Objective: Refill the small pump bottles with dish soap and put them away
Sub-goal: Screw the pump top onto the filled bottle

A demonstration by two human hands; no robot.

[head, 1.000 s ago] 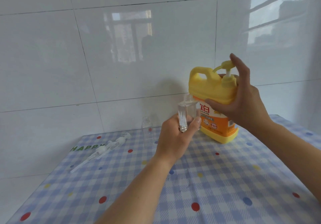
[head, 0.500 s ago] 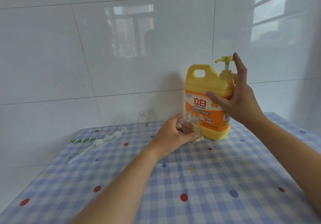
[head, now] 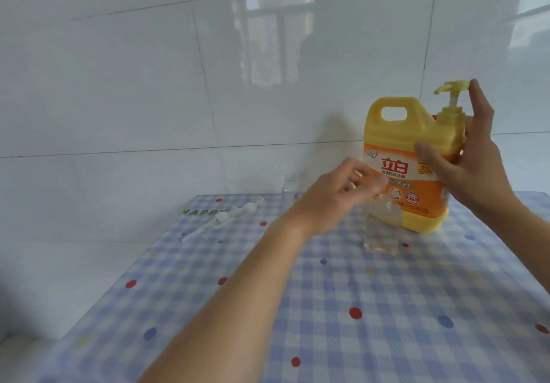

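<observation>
A big yellow and orange dish soap jug with a pump head stands on the checked tablecloth at the back right. My right hand holds its shoulder with the thumb across the front and a fingertip at the pump head. A small clear bottle without a cap stands upright on the cloth just in front of the jug. My left hand hovers beside it with loose fingers, holding nothing. A second clear bottle stands by the wall. Two white pump tops lie at the back left.
The table carries a blue checked cloth with coloured dots and stands against a white tiled wall. Its left edge runs diagonally from back to front.
The jug was tilted and lifted, and now stands upright on the cloth. My left hand lowered the small clear bottle, set it down in front of the jug and let go.
</observation>
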